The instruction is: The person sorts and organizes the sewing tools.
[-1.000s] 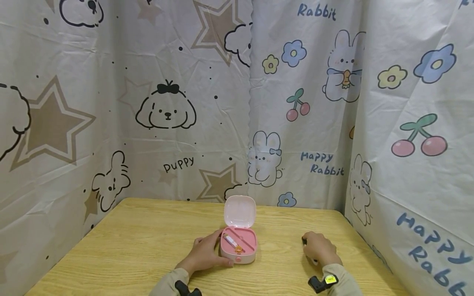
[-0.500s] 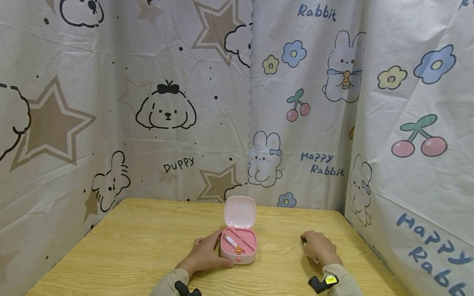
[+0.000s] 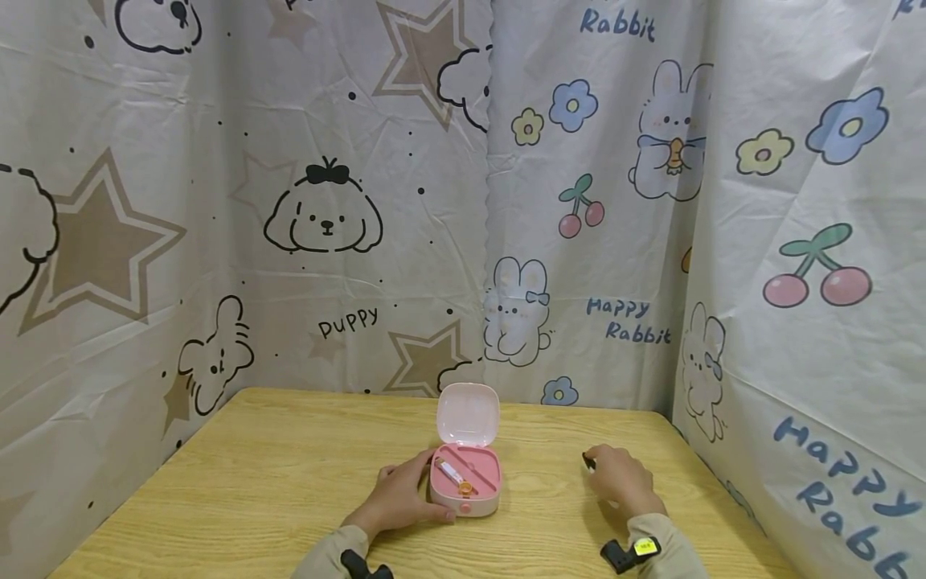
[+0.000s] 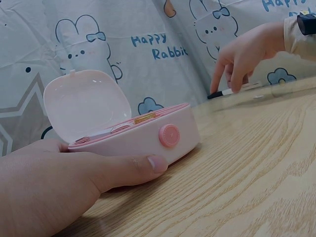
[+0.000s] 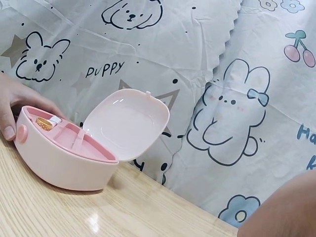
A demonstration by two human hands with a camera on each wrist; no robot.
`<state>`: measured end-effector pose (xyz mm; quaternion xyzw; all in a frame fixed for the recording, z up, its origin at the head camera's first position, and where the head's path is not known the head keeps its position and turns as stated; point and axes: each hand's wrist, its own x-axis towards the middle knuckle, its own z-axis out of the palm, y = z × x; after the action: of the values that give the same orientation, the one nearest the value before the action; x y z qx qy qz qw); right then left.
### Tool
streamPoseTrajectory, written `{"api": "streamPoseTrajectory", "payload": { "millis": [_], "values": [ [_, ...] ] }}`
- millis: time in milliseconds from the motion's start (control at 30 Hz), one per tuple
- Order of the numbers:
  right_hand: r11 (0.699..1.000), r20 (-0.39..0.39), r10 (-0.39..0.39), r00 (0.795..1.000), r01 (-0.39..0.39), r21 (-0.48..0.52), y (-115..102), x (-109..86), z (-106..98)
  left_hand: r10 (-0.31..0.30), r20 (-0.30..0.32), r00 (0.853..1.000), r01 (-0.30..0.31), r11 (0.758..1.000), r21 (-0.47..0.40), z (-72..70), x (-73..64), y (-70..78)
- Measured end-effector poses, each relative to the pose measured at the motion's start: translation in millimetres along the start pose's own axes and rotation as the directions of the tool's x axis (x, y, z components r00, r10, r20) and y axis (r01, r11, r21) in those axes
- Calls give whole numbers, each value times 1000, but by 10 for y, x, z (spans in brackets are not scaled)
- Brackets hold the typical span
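A small pale pink box [image 3: 465,504] stands on the table with its lid [image 3: 468,413] raised and a darker pink divided tray inside. My left hand [image 3: 399,496] grips the box from its left side, thumb along the front near the round pink button [image 4: 169,135] and fingers round the back. One slanted compartment holds a slim white piece with a round gold-coloured end [image 3: 465,487]. To the right of the box, my right hand [image 3: 622,481] pinches a slim thing with a black end [image 4: 215,95] and a whitish body; its kind is unclear. The palm hides much of it.
The wood-grained table [image 3: 304,450] extends around the box and both hands. Printed curtains [image 3: 325,281] with puppies, stars and rabbits hang behind it and at both sides.
My right hand has shifted slightly left and away from me, carrying the slim black-ended thing with it. The left hand and the box stay where they were.
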<state>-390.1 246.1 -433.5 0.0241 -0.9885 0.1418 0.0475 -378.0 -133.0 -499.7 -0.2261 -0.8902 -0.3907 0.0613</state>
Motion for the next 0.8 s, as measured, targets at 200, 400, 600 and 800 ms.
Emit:
{"api": "streamPoseTrajectory", "payload": {
  "millis": [200, 400, 600, 800],
  "values": [
    [1000, -37, -18, 999, 18, 4, -77, -16, -28, -2, 1, 1000, 2, 1000, 7, 6, 7, -14],
    [1000, -42, -28, 999, 28, -11, -206, -36, -58, -11, 7, 1000, 11, 1000, 21, 13, 10, -22],
    [997, -71, -75, 995, 73, -33, -330, -69, -69, -5, 6, 1000, 5, 1000, 29, 14, 6, -31],
    [994, -67, -101, 993, 99, -40, -400, -74, -45, -13, 7, 1000, 13, 1000, 19, 18, 5, -35]
  ]
}}
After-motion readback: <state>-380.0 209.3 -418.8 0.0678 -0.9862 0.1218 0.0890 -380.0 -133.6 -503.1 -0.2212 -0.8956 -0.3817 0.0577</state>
